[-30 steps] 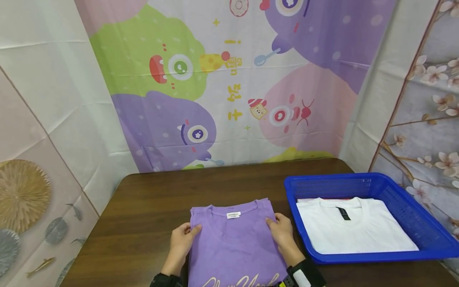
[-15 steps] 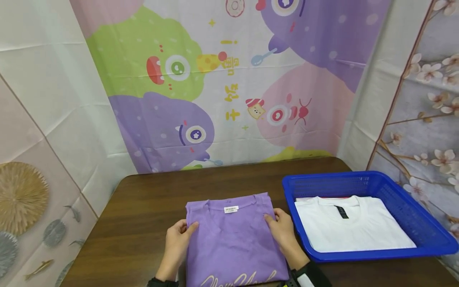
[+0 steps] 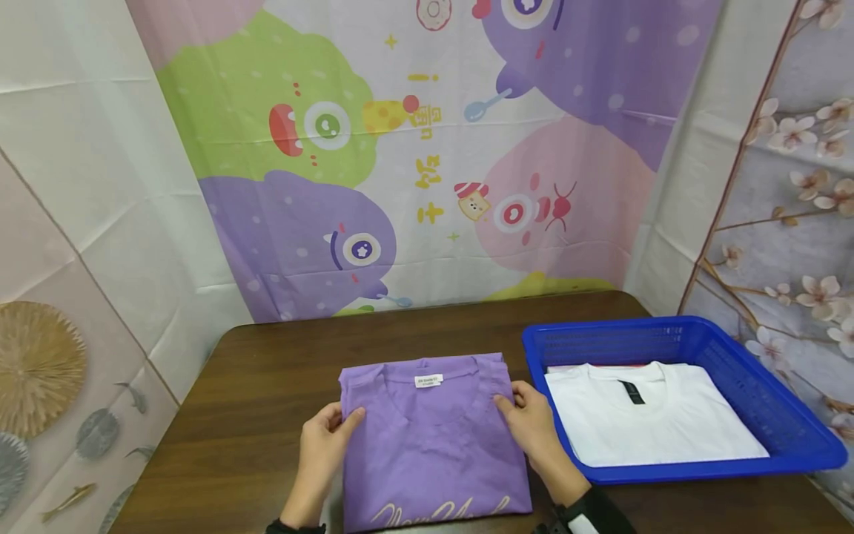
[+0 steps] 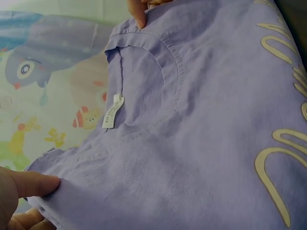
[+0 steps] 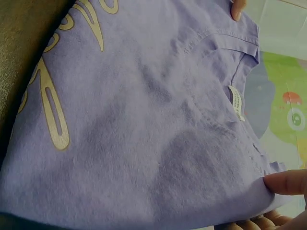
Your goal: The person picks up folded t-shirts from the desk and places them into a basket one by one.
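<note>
A folded purple T-shirt (image 3: 434, 437) with a white neck label (image 3: 428, 380) and cream script lettering lies at the near middle of the table, its collar pointing away from me. My left hand (image 3: 323, 445) pinches the shirt's left side below the shoulder, thumb on top and fingers beneath the cloth. On the opposite side my right hand (image 3: 530, 419) pinches the edge in the same way. Both wrist views show the thumbs (image 4: 41, 184) pressing on the purple cloth, with the curled fingers (image 5: 259, 223) partly hidden under it.
To the right stands a blue plastic basket (image 3: 687, 475) holding a folded white T-shirt (image 3: 654, 423) with a black neck label. The brown wooden table (image 3: 260, 393) ends at a patterned curtain (image 3: 427, 185) behind. Floral cloth hangs at the right side.
Both hands have moved the purple T-shirt slightly away from me and to the left, so its lower folded edge now shows. The camera view has shifted a little.
</note>
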Tool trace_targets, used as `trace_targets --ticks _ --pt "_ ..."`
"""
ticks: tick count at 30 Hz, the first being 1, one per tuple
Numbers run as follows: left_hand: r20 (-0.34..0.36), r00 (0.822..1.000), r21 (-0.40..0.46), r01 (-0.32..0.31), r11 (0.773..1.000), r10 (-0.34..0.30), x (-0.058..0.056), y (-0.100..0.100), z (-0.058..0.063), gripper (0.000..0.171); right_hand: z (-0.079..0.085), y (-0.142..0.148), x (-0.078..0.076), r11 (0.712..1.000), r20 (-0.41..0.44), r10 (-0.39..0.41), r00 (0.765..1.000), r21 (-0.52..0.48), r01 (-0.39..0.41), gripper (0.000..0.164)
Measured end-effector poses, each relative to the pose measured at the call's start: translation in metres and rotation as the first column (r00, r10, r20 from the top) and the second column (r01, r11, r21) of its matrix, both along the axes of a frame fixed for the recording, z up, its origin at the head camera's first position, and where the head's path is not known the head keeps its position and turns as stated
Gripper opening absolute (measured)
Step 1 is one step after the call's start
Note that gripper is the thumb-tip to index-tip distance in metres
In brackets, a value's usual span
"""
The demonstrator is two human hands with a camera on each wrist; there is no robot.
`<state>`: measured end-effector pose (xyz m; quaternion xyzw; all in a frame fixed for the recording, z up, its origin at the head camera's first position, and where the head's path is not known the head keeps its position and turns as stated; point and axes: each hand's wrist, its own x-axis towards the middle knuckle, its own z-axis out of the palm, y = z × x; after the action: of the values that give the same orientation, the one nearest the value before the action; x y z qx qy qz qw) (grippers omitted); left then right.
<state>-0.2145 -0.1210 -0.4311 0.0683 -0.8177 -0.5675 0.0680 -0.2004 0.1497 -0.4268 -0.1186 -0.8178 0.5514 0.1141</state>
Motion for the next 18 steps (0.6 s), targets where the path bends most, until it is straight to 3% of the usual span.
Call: trace_targets --ticks 18 --pt "-0.074 0.997 0.057 0.036 0.998 -0.032 0.006 0.011 0.015 0.025 0.012 0.016 0.009 0.997 -0.022 0.014 1.000 -0.075 -0.016 0.022"
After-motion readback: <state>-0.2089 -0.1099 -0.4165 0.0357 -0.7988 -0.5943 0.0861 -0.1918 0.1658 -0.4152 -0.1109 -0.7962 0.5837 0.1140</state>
